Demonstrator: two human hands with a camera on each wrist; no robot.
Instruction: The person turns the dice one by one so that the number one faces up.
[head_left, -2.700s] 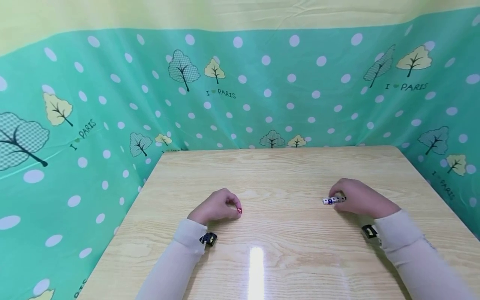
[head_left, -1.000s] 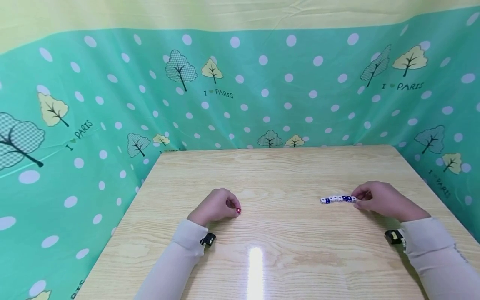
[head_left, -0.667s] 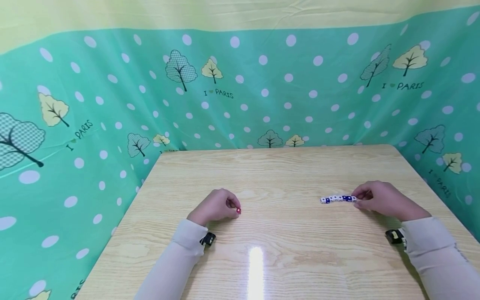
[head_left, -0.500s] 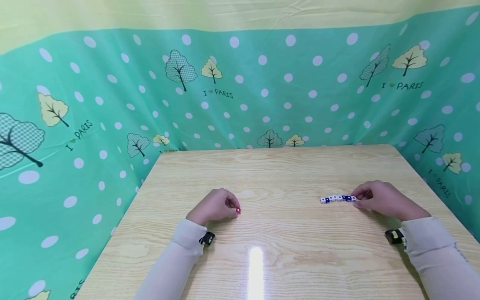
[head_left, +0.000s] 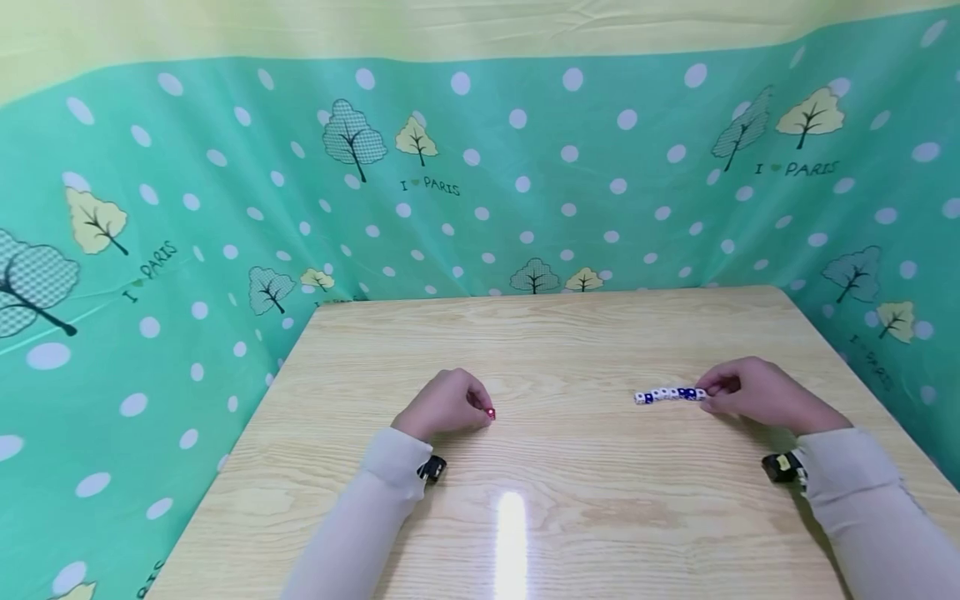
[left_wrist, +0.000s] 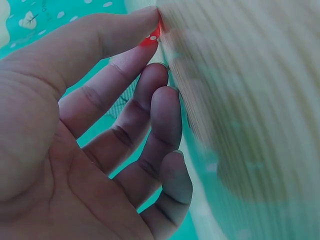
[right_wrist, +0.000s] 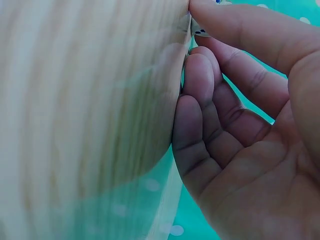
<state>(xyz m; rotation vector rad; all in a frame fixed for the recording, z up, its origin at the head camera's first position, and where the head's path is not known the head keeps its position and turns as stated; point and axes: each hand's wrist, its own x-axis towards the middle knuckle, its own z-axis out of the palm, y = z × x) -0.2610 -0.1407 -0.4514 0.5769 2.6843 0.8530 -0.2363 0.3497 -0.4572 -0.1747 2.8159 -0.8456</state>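
In the head view, a small red die [head_left: 491, 413] sits between the thumb and forefinger of my left hand [head_left: 447, 402], near the middle of the table. The left wrist view shows that red die [left_wrist: 151, 38] pinched at the fingertips, the other fingers loosely bent. To the right lies a row of white and blue dice [head_left: 663, 394], set side by side and slightly uneven. My right hand [head_left: 757, 392] pinches the white die [head_left: 701, 394] at the row's right end. Much of that die [right_wrist: 200, 31] is hidden by the thumb and forefinger in the right wrist view.
The wooden table [head_left: 570, 342] is glossy, with a bright light reflection [head_left: 512, 542] near its front. Behind and at both sides hangs a green dotted curtain [head_left: 442, 225] with printed trees. Black wrist cameras [head_left: 782, 467] are strapped at the sleeve cuffs.
My right hand has moved from over the row to its right end, uncovering more dice. Lately my left hand has shifted right and slightly away from me with the red die.
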